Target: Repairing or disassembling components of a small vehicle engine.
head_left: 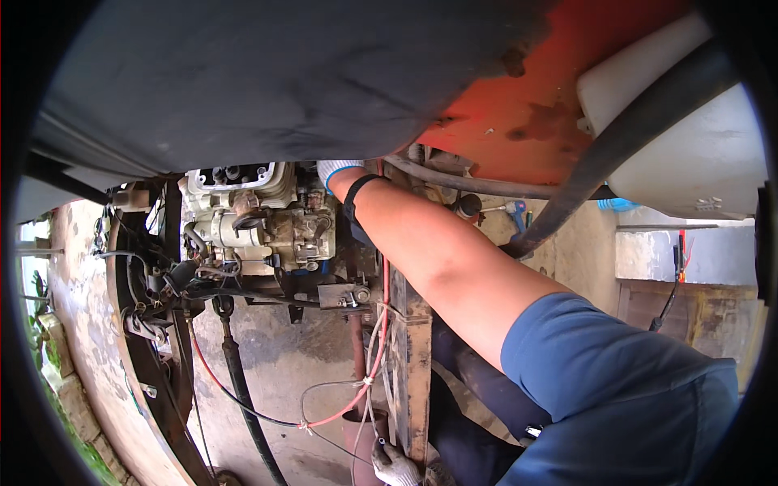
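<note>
We reach our right hand [334, 172], gloved in white, up beside the grimy engine [263, 223] under the dark seat [267, 81]; its fingers are hidden, so we cannot tell their grip. Our left hand [397, 464], also gloved, grasps the rusty frame post [412, 356] low down, near red and white cables [365, 381].
</note>
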Available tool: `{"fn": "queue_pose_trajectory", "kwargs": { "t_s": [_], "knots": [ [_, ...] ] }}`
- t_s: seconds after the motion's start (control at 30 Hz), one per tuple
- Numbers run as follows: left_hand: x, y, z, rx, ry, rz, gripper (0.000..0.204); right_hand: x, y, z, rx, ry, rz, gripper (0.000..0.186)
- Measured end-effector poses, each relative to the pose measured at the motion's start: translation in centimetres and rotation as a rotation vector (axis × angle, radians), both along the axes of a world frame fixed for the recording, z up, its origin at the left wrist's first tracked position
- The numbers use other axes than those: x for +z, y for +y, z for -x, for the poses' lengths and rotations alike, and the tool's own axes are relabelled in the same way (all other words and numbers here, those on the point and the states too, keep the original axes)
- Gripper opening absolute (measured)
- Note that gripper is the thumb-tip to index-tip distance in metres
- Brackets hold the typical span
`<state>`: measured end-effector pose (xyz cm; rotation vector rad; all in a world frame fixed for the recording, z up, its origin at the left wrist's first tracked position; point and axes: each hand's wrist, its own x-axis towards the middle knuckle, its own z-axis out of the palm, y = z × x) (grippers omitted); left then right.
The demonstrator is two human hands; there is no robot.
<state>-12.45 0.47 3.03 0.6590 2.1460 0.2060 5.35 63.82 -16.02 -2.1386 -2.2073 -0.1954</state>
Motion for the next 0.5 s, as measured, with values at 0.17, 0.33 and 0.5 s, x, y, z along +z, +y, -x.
{"fn": "queue_pose_trajectory", "kwargs": {
  "t_s": [0.17, 0.33, 0.5],
  "knots": [
    [-0.4, -0.2, 0.1, 0.003, -0.008, 0.088, 0.040, 1.7, -1.3, 0.8, -0.153, 0.091, 0.247, 0.023],
    [-0.6, -0.9, 0.2, 0.045, -0.027, 0.047, 0.041, 2.2, -2.2, 0.4, -0.062, 0.107, 0.342, 0.023],
    [-0.6, -0.4, 0.0, 0.063, -0.040, 0.028, 0.040, -0.5, -1.1, -0.8, 0.016, 0.025, 0.304, 0.025]
  ]
}}
